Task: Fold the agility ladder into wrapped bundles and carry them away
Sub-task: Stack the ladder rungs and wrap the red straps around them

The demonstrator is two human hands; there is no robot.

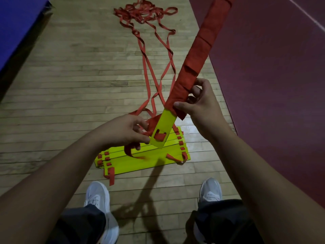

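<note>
I hold one yellow ladder rung [164, 125] tilted up and to the right, most of its length wound in red strap [202, 48]. My right hand [202, 104] grips the wrapped part just above the bare yellow end. My left hand [126, 129] pinches that slotted yellow end together with a bit of red strap. Below my hands a stack of yellow rungs [140, 157] lies flat on the wooden floor [70, 85], red strap tabs at both ends. Loose red straps [158, 71] trail from the stack to a tangled heap [146, 13] farther off.
A blue mat [19, 23] borders the wood floor at the far left. Dark red court flooring [272, 85] with a white line lies to the right. My two white shoes [98, 196] stand just behind the stack.
</note>
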